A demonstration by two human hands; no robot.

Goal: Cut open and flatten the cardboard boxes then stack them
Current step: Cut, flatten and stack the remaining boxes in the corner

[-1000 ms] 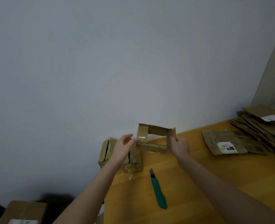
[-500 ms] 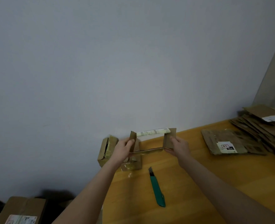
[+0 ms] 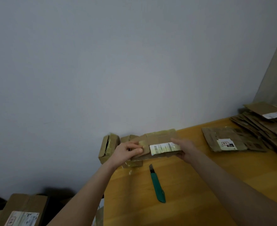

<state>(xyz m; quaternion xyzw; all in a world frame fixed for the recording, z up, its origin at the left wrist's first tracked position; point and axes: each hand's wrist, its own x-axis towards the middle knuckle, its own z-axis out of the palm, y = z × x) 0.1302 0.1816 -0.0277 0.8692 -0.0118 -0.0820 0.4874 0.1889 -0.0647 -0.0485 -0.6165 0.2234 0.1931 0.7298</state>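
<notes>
A small brown cardboard box, collapsed flat with a white barcode label facing up, is held over the far left part of the wooden table. My left hand grips its left end, fingers curled over the flap. Its right end sits in my right hand, thumb on top and fingers underneath. A green utility knife lies on the table just in front of the box, untouched. Two piles of flattened boxes lie at the right: a near one with a label and a bigger one by the corner.
An unflattened taped box stands at the table's far left edge against the wall, with another small piece of cardboard under my left hand. More labelled boxes sit low at the bottom left, off the table.
The box was an open rectangular sleeve between my hands; now it is pressed flat with its label side up. Both hands kept hold of its ends. The knife has not moved.
</notes>
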